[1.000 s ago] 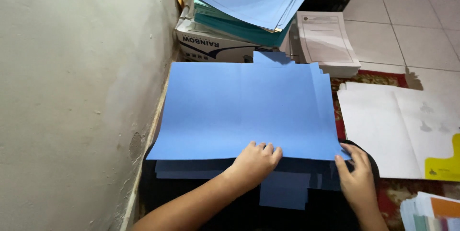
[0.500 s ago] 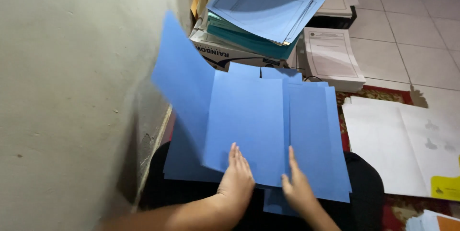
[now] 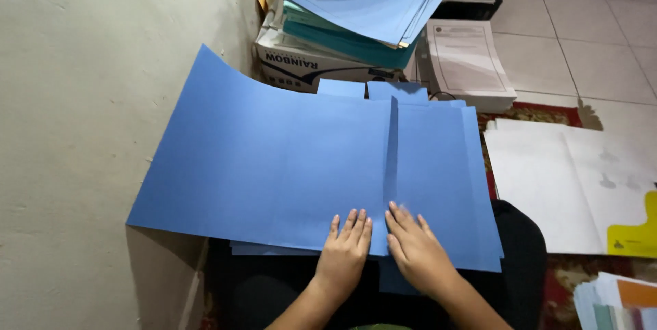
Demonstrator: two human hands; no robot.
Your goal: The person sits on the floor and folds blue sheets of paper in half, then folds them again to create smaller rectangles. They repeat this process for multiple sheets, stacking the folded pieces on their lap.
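A large blue paper sheet point(image 3: 274, 159) lies spread over a pile of more blue sheets point(image 3: 445, 166) on my lap, its left end curling up against the wall. My left hand point(image 3: 345, 251) presses flat on its near edge, fingers together. My right hand point(image 3: 417, 251) lies flat beside it, on the blue sheet just right of a raised fold line point(image 3: 391, 145). Neither hand grips anything.
A cream wall point(image 3: 96, 97) stands close on the left. Behind the sheets a cardboard box point(image 3: 308, 67) carries a stack of blue and teal folders point(image 3: 363, 2). White printed papers point(image 3: 465, 60) and large white sheets point(image 3: 568, 179) lie on the floor at right.
The blue sheet that stood lifted at the left has been laid flat to the left. Both hands have come together at the sheet's near edge.
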